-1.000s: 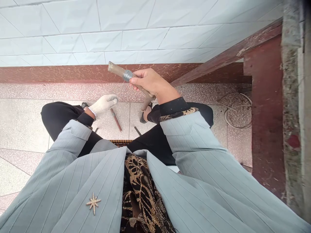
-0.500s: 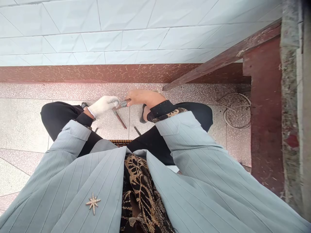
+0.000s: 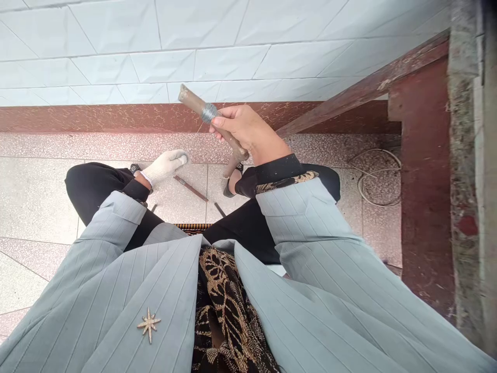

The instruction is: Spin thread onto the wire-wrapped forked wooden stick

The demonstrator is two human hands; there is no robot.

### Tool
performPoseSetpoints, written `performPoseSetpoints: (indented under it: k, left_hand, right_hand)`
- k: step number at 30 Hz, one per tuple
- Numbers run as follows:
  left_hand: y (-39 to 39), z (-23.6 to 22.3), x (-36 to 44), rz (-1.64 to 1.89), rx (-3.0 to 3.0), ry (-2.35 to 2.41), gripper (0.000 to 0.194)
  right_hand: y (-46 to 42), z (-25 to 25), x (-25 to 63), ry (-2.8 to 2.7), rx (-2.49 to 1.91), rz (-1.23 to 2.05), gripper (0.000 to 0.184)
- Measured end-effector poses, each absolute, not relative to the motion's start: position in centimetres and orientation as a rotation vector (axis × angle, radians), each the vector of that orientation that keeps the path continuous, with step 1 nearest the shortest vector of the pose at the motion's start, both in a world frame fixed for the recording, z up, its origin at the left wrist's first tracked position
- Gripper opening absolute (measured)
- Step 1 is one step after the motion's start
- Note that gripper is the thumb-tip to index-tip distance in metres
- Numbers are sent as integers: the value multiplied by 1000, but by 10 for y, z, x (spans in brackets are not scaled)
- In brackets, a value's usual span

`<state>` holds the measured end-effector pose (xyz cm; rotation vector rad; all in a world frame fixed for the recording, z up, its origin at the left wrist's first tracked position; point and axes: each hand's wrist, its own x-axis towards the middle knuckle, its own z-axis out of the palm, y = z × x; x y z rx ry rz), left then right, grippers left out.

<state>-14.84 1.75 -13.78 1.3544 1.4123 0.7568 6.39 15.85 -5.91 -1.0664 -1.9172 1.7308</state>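
My bare right hand (image 3: 243,127) is wrapped round a brown wooden stick (image 3: 192,101), raised before the base of the wall. Grey metal wire (image 3: 209,112) is wound in a thick coil round the stick, just beyond my fingers. A thin loose end hangs from the coil toward the left. The stick's lower part bends or branches below my hand. My left hand (image 3: 165,165), in a white knitted glove, is closed low over the floor, apart from the stick; what it pinches, if anything, is hidden. Beneath it lies a narrow reddish-brown rod (image 3: 191,188).
White tiles (image 3: 233,62) and a red-brown skirting (image 3: 116,118) form the wall ahead. A dark red wooden frame (image 3: 425,181) stands at the right, with a looped pale cable (image 3: 378,202) beside it on the tiled floor (image 3: 39,197). My bent knees flank the work area.
My right hand has risen away from my left hand, lifting the wire-wound stick up and toward the wall. The gloved hand has barely moved. The narrow rod below has shifted slightly rightward.
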Motion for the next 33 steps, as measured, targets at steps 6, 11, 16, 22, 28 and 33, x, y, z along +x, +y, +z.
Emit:
performPoseSetpoints:
  k: [6,11,16,22,28,33]
  left_hand:
    - [13,-133,-142,664,1402,1274,20]
    - [11,-124,-145,590,1488,1266,22]
    - [11,-119,-150,564,1560,1310,24]
    - [16,-115,-156,623,1622,1538,19]
    - [24,-126,-160,723,1468,1627,16]
    - [22,-135,-153,787,1446,1508,22]
  right_hand:
    - [175,-91,53,-2264,-1373,1182,16]
    - [171,-98,50,-2813,-1339,730,21]
    - [160,-99,47,-3205,-1127,705,20]
    - [144,-94,42,-3472,-572,1209,17]
    - [153,-66,61,-2887,-461,1858,15]
    - [161,-60,72,-2166,-836,1874,26]
